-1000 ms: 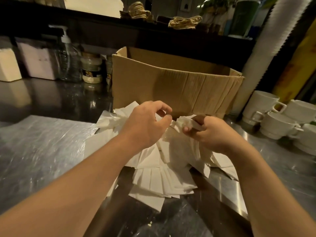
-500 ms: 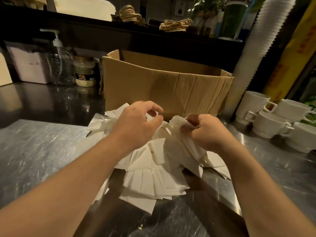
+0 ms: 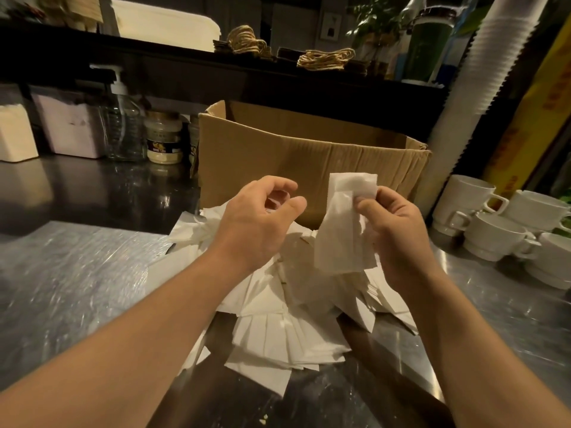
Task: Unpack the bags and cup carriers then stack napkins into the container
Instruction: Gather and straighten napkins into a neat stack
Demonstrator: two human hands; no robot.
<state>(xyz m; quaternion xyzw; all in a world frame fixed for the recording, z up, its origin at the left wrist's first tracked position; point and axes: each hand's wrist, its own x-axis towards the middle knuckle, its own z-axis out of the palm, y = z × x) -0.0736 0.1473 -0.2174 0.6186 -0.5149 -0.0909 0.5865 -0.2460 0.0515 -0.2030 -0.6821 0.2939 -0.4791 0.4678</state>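
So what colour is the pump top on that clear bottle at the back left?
White, on the clear plastic pump bottle; head view.

Napkin (image 3: 343,223) pinched in my right hand (image 3: 398,239): thin white paper, matt, soft, slightly creased. Napkin pile (image 3: 278,332) under my wrists: same matt paper, folded flat. Box (image 3: 309,168): brown corrugated cardboard, dull, ribbed and wrinkled at right end. Counter (image 3: 71,285): brushed metal, streaky sheen, glossy dark reflections further back. Cups (image 3: 494,230): white glazed ceramic, smooth, shiny. Pump bottle (image 3: 123,131): clear glossy plastic.
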